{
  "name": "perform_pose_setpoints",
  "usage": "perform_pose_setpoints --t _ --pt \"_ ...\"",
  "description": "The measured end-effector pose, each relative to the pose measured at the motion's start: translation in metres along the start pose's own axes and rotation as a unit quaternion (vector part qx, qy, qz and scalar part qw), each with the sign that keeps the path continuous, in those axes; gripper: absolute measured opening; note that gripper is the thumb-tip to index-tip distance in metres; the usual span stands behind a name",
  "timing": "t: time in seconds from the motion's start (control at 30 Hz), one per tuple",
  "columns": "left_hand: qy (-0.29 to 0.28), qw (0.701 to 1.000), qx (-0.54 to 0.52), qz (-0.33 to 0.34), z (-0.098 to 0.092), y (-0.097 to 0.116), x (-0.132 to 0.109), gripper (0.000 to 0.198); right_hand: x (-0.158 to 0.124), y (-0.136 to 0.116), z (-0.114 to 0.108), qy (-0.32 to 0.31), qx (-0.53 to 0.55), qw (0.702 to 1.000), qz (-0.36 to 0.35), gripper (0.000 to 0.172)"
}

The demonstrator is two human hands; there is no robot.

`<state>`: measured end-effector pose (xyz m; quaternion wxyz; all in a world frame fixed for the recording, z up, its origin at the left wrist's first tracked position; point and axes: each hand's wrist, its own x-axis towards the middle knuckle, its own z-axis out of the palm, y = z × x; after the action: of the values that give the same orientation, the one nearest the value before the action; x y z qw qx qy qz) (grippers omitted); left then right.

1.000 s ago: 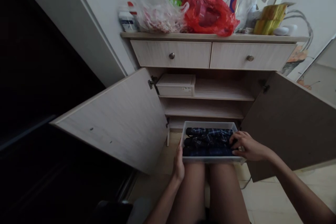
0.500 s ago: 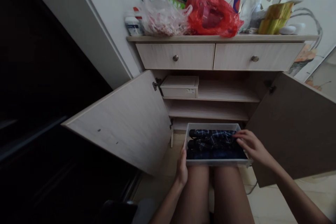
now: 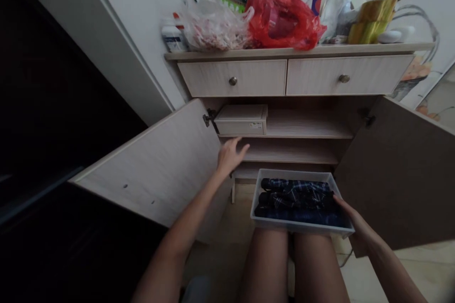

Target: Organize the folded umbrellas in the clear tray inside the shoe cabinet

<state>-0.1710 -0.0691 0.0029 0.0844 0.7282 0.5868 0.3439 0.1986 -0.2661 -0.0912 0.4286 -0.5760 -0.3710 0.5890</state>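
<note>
My right hand (image 3: 355,220) grips the right end of a translucent plastic bin (image 3: 302,227), which is above my thighs and slightly tilted. Inside the bin lie several dark folded umbrellas (image 3: 298,199), some with a plaid pattern, side by side. My left hand (image 3: 231,155) is off the bin, reaching forward in front of the cabinet's shelves with thumb and fingers apart and nothing in it. Just above that hand, a white lidded storage box (image 3: 241,119) with a small label sits at the left of the upper shelf (image 3: 309,125).
The cabinet's left door (image 3: 159,165) and right door (image 3: 398,175) stand swung out on both sides. Two closed drawers (image 3: 232,80) are above the shelves. On the cabinet top are a red plastic bag (image 3: 284,19), a clear bag (image 3: 220,28), a white bottle (image 3: 173,38) and gold packaging (image 3: 371,21).
My left hand has let go of the bin's left side and moved up and forward to the shelves. My right hand has shifted from the umbrellas to the bin's right end; the bin has tilted.
</note>
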Motion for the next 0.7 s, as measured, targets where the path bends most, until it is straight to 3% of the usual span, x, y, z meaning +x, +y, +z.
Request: perform_pose_setpoints --t 0.07,0.13,0.23,0.4,0.57,0.63,0.7 --pt "-0.005 0.994 0.092 0.061 0.006 0.002 0.06 0.052 -0.003 -0.002 0.001 0.011 0.026 0.999 0.022 0.058" --pt "-0.028 0.984 0.156 0.082 0.017 0.004 0.105 0.051 -0.005 -0.004 0.003 0.021 0.047 0.998 0.036 0.058" --pt "-0.068 0.973 0.21 0.067 0.033 0.004 0.142 0.047 -0.007 -0.005 0.004 0.023 0.054 0.998 0.03 0.056" --pt "-0.099 0.969 0.214 0.071 0.052 0.009 0.151 0.037 -0.005 -0.006 0.002 0.013 0.073 0.996 0.056 0.056" --pt "-0.092 0.97 0.179 0.135 0.06 0.024 0.142 0.043 -0.003 -0.008 0.002 0.011 0.072 0.996 0.049 0.056" --pt "-0.012 0.987 0.137 0.083 0.056 0.021 0.14 0.053 -0.004 -0.009 0.002 0.014 0.072 0.996 0.044 0.057" --pt "0.129 0.988 0.057 -0.063 0.045 0.008 0.139 0.065 -0.005 -0.009 0.003 0.03 0.075 0.996 0.044 0.058"
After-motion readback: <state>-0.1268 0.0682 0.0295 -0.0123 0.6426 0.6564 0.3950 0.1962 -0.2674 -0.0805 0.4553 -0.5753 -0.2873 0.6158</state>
